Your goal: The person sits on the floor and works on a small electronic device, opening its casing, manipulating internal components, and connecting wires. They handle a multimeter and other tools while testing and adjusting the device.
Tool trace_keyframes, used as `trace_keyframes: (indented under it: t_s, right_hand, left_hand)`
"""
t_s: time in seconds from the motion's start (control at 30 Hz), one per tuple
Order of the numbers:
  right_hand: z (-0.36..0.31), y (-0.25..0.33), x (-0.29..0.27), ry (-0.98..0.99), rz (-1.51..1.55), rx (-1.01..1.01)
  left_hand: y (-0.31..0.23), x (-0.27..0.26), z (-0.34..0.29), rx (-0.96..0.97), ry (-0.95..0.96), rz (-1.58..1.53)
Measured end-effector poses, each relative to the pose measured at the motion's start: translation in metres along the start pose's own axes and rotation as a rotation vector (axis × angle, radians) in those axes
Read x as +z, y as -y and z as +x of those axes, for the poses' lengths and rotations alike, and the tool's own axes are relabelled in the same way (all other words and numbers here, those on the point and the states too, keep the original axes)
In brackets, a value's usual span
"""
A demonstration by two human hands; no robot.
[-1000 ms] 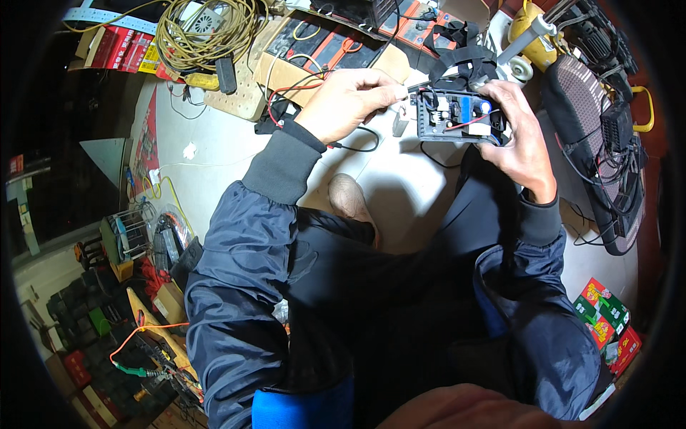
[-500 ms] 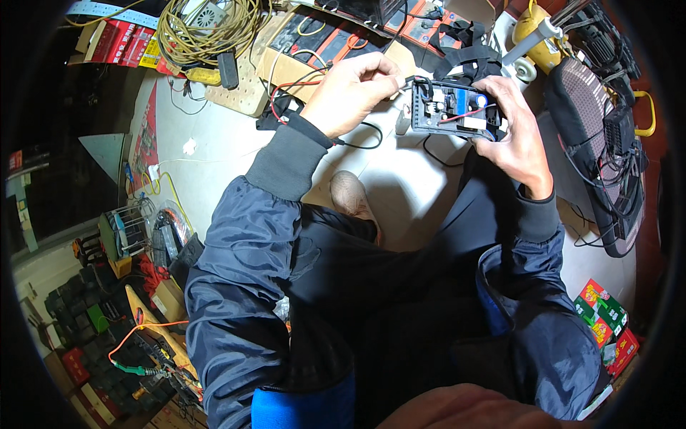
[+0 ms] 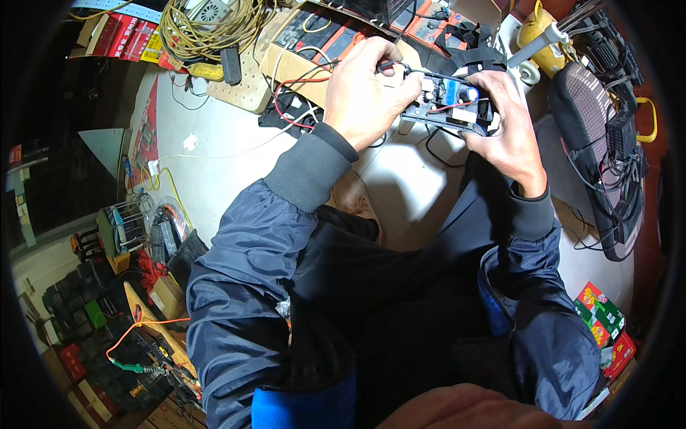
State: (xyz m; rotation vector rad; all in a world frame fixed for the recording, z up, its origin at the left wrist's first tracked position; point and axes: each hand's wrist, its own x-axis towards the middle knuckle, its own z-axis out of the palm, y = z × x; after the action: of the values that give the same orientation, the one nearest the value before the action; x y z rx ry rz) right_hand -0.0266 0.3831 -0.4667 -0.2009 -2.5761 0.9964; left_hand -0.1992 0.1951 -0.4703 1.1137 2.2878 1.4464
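An open black plastic housing with a circuit board inside (image 3: 439, 100) is held up over the pale floor. On the board sit a blue part, a round capacitor, a white block and a red wire. My right hand (image 3: 513, 136) is closed round the housing's right end, thumb at its near edge. My left hand (image 3: 368, 93) is at the opposite end, fingers pinched on a black cable (image 3: 391, 66) where it meets the housing; whether the cable is seated there I cannot tell. Red and black wires (image 3: 291, 93) run beside my left hand.
Orange-and-black batteries (image 3: 321, 36) in a cardboard box stand ahead. Coiled yellow cable (image 3: 207, 36) lies far left, a yellow tank (image 3: 541, 37) far right. A dark cushioned piece (image 3: 589, 143) draped with cables stands right. Tools and a soldering iron (image 3: 132, 367) are lower left.
My left hand has moved right and closed in on the housing's left end with the black cable. The housing has tilted and shifted slightly left; my right hand keeps its hold.
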Motion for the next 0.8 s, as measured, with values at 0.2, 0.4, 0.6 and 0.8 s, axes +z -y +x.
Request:
trace_keyframes:
  t_s: [0.2,0.4,0.6,0.8]
  right_hand:
    - [0.002,-0.002,0.003,-0.01,0.019,0.02]
    - [-0.001,-0.003,0.005,-0.056,0.044,0.053]
    - [-0.003,-0.007,0.002,-0.096,0.023,0.094]
    - [-0.008,-0.008,0.004,-0.11,-0.008,0.076]
  left_hand:
    - [0.003,0.0,0.001,0.132,0.003,-0.007]
    - [0.004,-0.009,0.0,0.221,0.153,-0.045]
    - [0.006,-0.02,0.0,0.157,0.3,-0.16]
    - [0.006,-0.021,-0.002,0.074,0.392,-0.083]
